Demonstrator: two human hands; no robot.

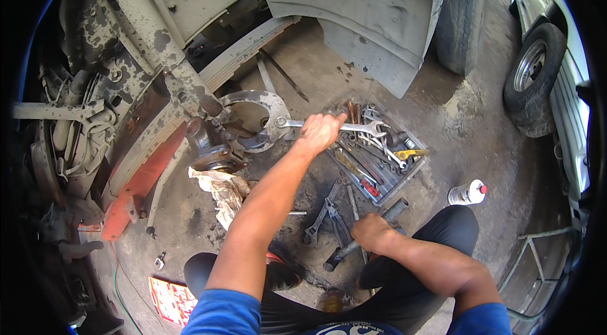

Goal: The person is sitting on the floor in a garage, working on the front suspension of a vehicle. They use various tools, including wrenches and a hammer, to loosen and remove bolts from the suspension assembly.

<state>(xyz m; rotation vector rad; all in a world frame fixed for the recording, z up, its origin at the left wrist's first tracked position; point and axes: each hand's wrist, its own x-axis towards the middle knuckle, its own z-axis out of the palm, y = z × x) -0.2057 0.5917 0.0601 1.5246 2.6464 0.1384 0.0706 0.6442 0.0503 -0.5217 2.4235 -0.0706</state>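
Note:
My left hand (320, 131) is closed around the shank of a long combination wrench (370, 128). Its ring end lies beside the round metal flange (273, 106) on the axle, and its open end points right over the tool tray. Whether the ring end touches the flange, I cannot tell. Lower down, my right hand (372, 232) is closed on a thin metal bar (353, 199), where it crosses a thick dark pipe (396, 209). An adjustable wrench (329, 205) and other dark tools lie just left of that hand.
A grey tray (410, 178) holds several wrenches and screwdrivers. A white bottle with a red cap (466, 193) stands to the right. Crumpled paper (222, 194) lies below the hub. Leaf springs (243, 50), a tyre (463, 16) and a parked vehicle (556, 82) surround the floor.

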